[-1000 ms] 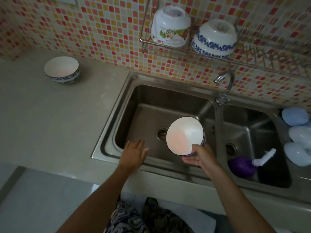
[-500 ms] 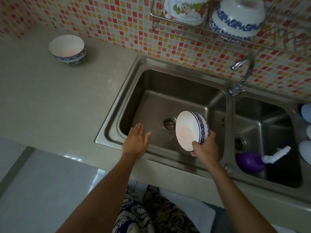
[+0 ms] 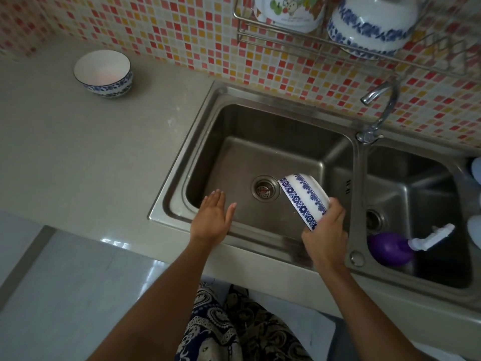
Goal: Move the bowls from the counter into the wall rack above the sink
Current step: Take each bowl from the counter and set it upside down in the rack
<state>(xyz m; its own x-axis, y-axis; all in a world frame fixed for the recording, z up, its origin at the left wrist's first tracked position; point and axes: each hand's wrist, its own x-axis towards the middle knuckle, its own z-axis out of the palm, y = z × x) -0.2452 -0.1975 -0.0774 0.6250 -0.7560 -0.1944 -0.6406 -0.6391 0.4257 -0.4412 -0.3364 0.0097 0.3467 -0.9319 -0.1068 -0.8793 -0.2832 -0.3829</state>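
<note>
A blue-and-white bowl (image 3: 304,200) was held over the left basin of the sink (image 3: 182,183) by the right hand (image 3: 325,235), the fingers closed around its base and lower wall. The bowl was tipped so that its mouth faced down and away toward the drain (image 3: 265,190), with the patterned outside turned up to the camera. The left hand (image 3: 212,220) was kept flat and spread wide above the front edge of the same basin, gripping nothing; whether it touched the steel could not be told. A second bowl (image 3: 103,72) was seen standing upright on the counter (image 3: 78,157), well to the left of the sink and close to the tiled wall (image 3: 169,35). Above the sink, two bowls were found upside down in the wall rack (image 3: 286,29): a white one with a cartoon print (image 3: 289,11) on the left and a blue-patterned one (image 3: 372,24) just beside it on the right. The tap (image 3: 378,110) was fixed at the back between the two basins. In the right basin a purple bottle (image 3: 390,247) with a white nozzle was lying on its side.
</note>
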